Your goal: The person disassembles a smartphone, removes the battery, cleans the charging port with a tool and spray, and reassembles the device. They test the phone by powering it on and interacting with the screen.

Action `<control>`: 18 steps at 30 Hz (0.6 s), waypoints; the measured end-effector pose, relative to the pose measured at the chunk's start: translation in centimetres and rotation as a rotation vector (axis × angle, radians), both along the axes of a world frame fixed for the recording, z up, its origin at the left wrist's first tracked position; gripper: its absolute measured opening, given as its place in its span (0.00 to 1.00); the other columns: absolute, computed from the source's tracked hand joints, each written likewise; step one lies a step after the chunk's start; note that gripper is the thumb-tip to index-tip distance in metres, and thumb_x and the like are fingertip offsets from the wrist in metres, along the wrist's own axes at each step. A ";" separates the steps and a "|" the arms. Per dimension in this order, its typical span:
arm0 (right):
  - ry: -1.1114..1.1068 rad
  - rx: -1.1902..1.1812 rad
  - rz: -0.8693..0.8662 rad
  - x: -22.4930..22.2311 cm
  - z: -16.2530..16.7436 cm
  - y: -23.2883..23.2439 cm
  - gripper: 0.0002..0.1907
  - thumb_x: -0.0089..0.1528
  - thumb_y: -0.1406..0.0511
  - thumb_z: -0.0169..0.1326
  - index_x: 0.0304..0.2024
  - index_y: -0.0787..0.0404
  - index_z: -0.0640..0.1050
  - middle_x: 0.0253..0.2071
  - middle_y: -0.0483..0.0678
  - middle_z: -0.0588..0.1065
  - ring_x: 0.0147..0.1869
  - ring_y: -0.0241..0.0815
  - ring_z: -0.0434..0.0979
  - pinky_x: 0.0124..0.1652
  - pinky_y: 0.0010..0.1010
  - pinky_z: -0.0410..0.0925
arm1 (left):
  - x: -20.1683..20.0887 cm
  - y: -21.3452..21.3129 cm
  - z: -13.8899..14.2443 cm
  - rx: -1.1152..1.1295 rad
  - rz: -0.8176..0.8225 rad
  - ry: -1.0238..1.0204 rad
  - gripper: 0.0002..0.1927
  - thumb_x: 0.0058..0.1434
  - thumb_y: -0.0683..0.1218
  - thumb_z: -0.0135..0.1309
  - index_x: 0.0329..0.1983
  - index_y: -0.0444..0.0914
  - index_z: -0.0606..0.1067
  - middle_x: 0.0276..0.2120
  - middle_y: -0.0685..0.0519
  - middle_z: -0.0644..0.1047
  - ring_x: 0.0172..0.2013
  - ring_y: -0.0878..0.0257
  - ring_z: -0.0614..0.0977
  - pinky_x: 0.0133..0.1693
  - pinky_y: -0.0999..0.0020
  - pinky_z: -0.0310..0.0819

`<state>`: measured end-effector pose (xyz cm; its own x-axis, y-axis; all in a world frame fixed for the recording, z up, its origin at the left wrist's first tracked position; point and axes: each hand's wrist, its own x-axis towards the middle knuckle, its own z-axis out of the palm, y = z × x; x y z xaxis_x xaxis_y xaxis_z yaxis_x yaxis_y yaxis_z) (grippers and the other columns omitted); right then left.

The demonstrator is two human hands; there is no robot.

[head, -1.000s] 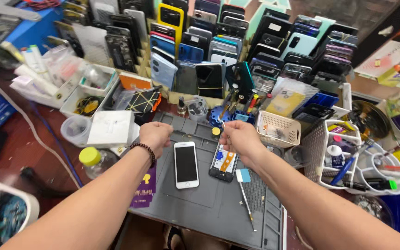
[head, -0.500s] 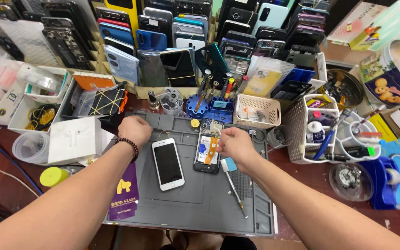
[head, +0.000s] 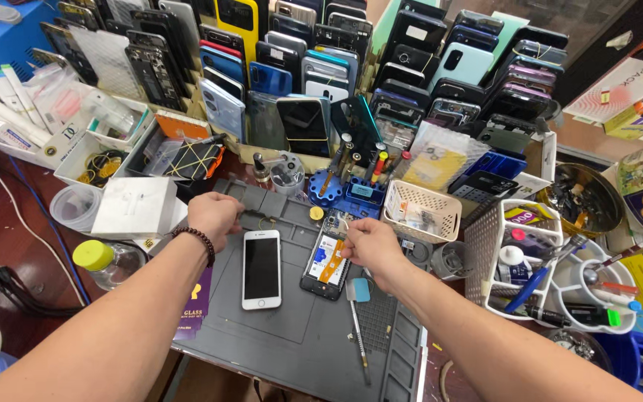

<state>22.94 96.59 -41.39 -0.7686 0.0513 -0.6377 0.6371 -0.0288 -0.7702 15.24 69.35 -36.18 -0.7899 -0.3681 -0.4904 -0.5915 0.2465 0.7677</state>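
Grey work mat (head: 292, 327) carries everything: the right hand (head: 370, 246) rests its fingertips on the edge of an opened phone (head: 327, 258) with its innards showing, touching rather than gripping. The left hand (head: 213, 216) (loosely curled, holding nothing I can see) sits at the mat's far-left corner. Between them lies a white phone (head: 261, 269), face up, and a blue-tipped tool (head: 357, 316) lies just below the right hand.

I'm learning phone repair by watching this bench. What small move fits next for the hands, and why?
Probably the right hand lifts a part from the opened phone, since its fingers already rest on the exposed insides. The left hand rests on the grey mat beside the white phone, holding nothing visible.
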 end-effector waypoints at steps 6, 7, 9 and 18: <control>0.025 -0.079 -0.003 0.6 0.2 -0.2 0.10 0.68 0.63 0.51 0.49 0.61 0.75 0.33 0.45 0.75 0.33 0.35 0.77 0.38 0.30 0.73 | 1.1 0.3 0.4 0.233 0.011 -0.018 0.05 0.59 0.39 0.58 0.38 0.35 0.78 0.29 0.53 0.75 0.28 0.63 0.76 0.31 0.63 0.74; 0.045 -0.116 -0.005 0.3 0.8 -0.7 0.10 0.68 0.63 0.51 0.48 0.61 0.75 0.33 0.45 0.75 0.33 0.36 0.77 0.38 0.30 0.73 | 1.3 0.2 0.9 0.247 0.033 -0.001 0.07 0.61 0.42 0.59 0.38 0.33 0.76 0.28 0.53 0.74 0.28 0.62 0.75 0.31 0.63 0.72; 0.075 -0.148 0.027 -0.8 2.4 -2.6 0.10 0.68 0.62 0.51 0.47 0.61 0.75 0.33 0.44 0.74 0.33 0.36 0.77 0.37 0.31 0.74 | 1.2 -0.5 2.1 0.109 -0.003 0.040 0.10 0.57 0.40 0.59 0.42 0.34 0.76 0.30 0.51 0.77 0.32 0.58 0.79 0.35 0.58 0.76; 0.045 -0.394 0.263 -6.6 5.3 -22.1 0.08 0.66 0.63 0.52 0.46 0.58 0.76 0.33 0.43 0.75 0.34 0.36 0.78 0.37 0.32 0.74 | 2.7 -15.1 9.4 -0.897 -0.415 0.065 0.16 0.49 0.39 0.58 0.43 0.39 0.82 0.45 0.42 0.81 0.50 0.44 0.81 0.50 0.51 0.75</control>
<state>16.37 74.47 -36.12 -0.7502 -0.3875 -0.5357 0.6284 -0.1662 -0.7599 17.91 54.27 -26.80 -0.9557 -0.2702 -0.1166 -0.2902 0.9307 0.2226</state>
